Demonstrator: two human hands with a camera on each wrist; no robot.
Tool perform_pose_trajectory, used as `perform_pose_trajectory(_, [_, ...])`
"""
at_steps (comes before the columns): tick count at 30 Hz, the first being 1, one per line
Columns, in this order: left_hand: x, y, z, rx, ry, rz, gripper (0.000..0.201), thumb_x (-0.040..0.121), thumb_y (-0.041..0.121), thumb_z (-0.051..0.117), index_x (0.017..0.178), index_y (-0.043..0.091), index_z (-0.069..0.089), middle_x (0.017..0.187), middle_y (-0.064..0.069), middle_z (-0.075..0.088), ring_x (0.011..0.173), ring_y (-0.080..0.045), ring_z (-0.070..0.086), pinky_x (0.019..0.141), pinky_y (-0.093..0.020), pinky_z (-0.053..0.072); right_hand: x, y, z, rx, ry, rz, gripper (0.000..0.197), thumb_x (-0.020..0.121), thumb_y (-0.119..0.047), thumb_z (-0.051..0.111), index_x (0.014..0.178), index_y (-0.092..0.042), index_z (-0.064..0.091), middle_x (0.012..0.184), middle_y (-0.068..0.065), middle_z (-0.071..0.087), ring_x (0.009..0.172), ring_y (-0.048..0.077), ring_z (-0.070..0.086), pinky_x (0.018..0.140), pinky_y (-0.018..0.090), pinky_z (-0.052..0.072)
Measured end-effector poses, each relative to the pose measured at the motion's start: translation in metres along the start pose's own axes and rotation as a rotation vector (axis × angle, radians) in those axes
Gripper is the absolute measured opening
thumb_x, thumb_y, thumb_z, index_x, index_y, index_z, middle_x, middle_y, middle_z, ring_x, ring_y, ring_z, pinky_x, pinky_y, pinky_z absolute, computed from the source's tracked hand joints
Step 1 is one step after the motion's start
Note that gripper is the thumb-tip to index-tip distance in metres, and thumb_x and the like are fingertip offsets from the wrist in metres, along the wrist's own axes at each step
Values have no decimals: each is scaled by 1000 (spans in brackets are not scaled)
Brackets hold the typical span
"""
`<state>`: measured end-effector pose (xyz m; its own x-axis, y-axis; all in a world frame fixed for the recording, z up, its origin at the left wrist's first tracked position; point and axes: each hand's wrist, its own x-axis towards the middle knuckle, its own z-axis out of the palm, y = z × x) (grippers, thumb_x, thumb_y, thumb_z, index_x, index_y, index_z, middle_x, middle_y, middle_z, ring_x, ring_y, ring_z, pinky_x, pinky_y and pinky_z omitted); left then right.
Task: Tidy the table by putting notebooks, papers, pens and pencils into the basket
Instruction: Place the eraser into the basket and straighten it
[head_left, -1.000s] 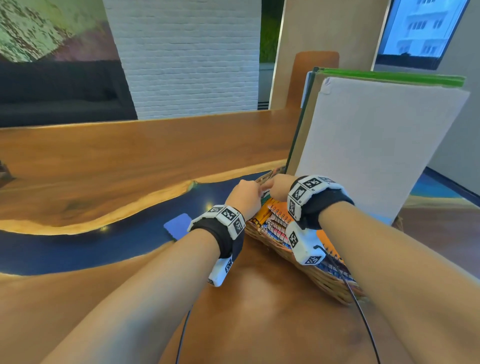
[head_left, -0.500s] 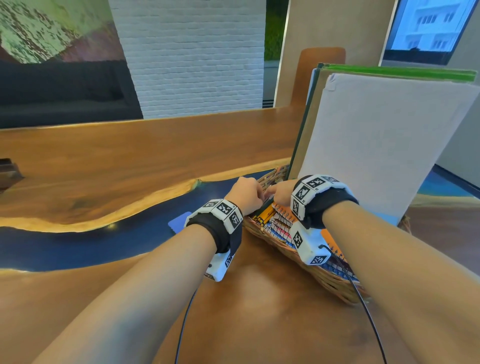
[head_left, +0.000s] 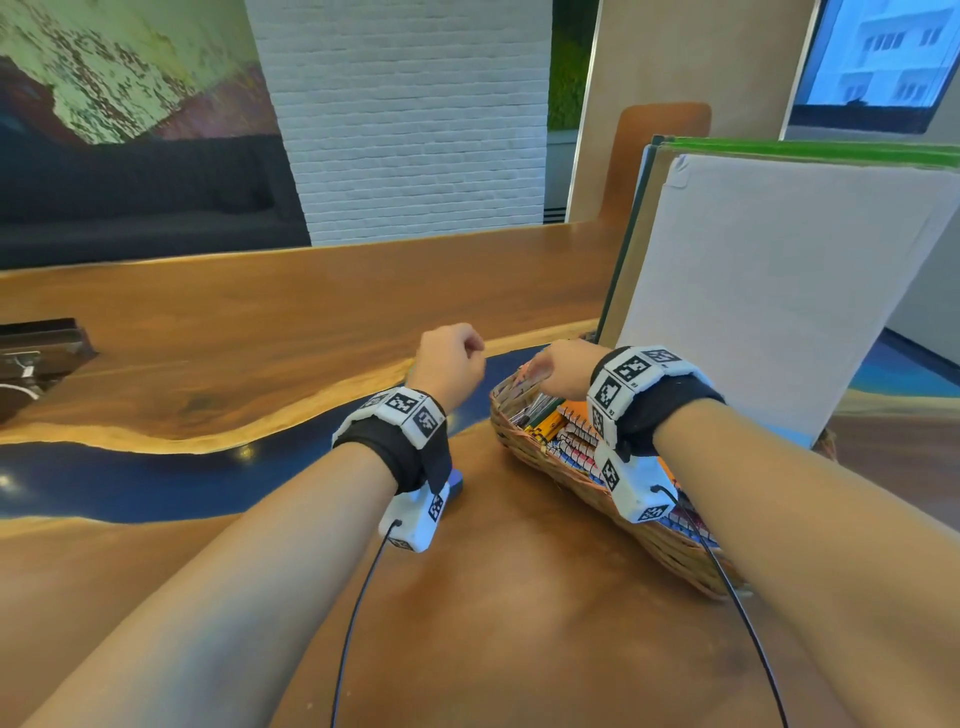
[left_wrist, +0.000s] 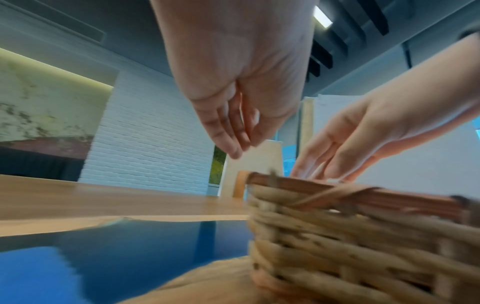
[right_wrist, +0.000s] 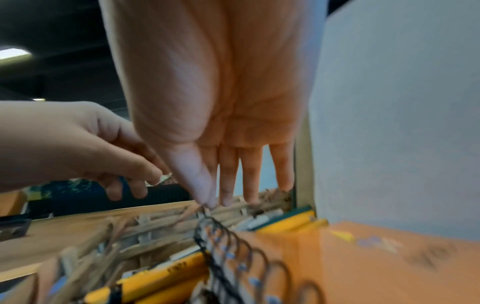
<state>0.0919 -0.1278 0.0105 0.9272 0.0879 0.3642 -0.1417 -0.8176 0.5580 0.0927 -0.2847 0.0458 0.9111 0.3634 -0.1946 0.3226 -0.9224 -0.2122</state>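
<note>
Wicker basket (head_left: 558, 470), spiral notebooks (head_left: 574, 439), yellow pencils (head_left: 543, 428) inside

A long brown wood table (head_left: 260, 332) had a shiny blue stripe (head_left: 156, 483) running across it. Behind it stood a white brick wall (head_left: 410, 114), a dark sofa (head_left: 130, 208) and a bright window (head_left: 883, 57). Ceiling lights (left_wrist: 323, 16) glowed.

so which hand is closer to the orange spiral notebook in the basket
Right. The right hand hangs over the basket, fingertips just above the orange spiral notebook. The left hand is outside the basket's left end, above the table.
</note>
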Motion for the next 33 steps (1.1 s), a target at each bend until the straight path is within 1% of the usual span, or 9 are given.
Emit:
perform_pose_trajectory(4, [-7, -32, -15, 60, -57, -221, 21, 85, 1, 45, 91, 5, 65, 91, -12, 63, 87, -30, 57, 72, -28, 43, -5, -30, -4, 191, 77, -101, 32, 93, -8, 44, 119, -14, 63, 126, 5, 61, 115, 22, 56, 96, 29, 46])
perform_pose_trajectory(9, [-21, -67, -22, 229, -335, -410, 27, 89, 4, 46, 66, 16, 43, 64, -1, 38, 61, -19, 39, 58, -27, 34, 0, -70, 16, 282, 34, -126, 23, 90, -10, 54, 108, -6, 69, 112, 12, 67, 99, 24, 63, 81, 31, 51])
perform_pose_trajectory(12, [-29, -82, -20, 313, -411, -405, 12, 94, 10, 47, 98, 8, 58, 97, -10, 61, 92, -26, 55, 79, -33, 46, 7, -82, 47, 152, -105, -76, 23, 84, -26, 67, 87, -3, 65, 89, 12, 67, 75, 22, 60, 65, 31, 49])
perform_pose_trajectory(14, [-35, -92, -19, 346, -427, -392, 28, 96, 14, 45, 121, 6, 54, 128, -13, 56, 114, -28, 53, 93, -34, 43, 10, -86, 69, 61, -167, -27, 38, 82, -40, 67, 68, -11, 46, 68, 3, 51, 60, 17, 48, 52, 27, 37])
perform_pose_trajectory(18, [-42, -103, -16, 275, -413, -330, 43, 96, 18, 43, 139, 10, 44, 142, -11, 47, 130, -28, 43, 101, -31, 35, 11, -91, 96, -23, -172, -14, 50, 73, -58, 66, 82, -13, 48, 78, 2, 53, 77, 24, 54, 65, 29, 41])
perform_pose_trajectory(21, [-43, -104, -18, 215, -378, -351, 37, 94, 21, 48, 129, 12, 52, 133, -9, 53, 123, -27, 49, 95, -30, 39, 12, -96, 98, 47, -188, -19, 49, 66, -55, 69, 89, -14, 56, 85, 5, 59, 77, 25, 57, 69, 31, 45])
perform_pose_trajectory(25, [-40, -101, -20, 196, -385, -383, 27, 93, 31, 51, 71, 16, 50, 75, -6, 50, 73, -25, 48, 58, -28, 35, 11, -99, 106, 100, -194, -43, 56, 61, -51, 73, 100, -13, 61, 95, 6, 66, 86, 24, 64, 82, 36, 54])
perform_pose_trajectory(28, [-38, -96, -24, 105, -369, -417, 32, 94, 36, 49, 72, 13, 47, 64, -4, 43, 56, -20, 40, 51, -27, 29, 4, -95, 100, 126, -202, -38, 52, 65, -49, 74, 96, -11, 57, 88, 5, 60, 79, 23, 59, 71, 33, 48])
perform_pose_trajectory(33, [-32, -64, -54, -170, -213, -359, 36, 92, 44, 53, 80, 11, 59, 67, -3, 52, 60, -18, 50, 50, -24, 41, -10, -87, 55, 207, -80, -19, 43, 69, -45, 73, 69, -14, 44, 66, 1, 41, 57, 17, 41, 51, 27, 30])
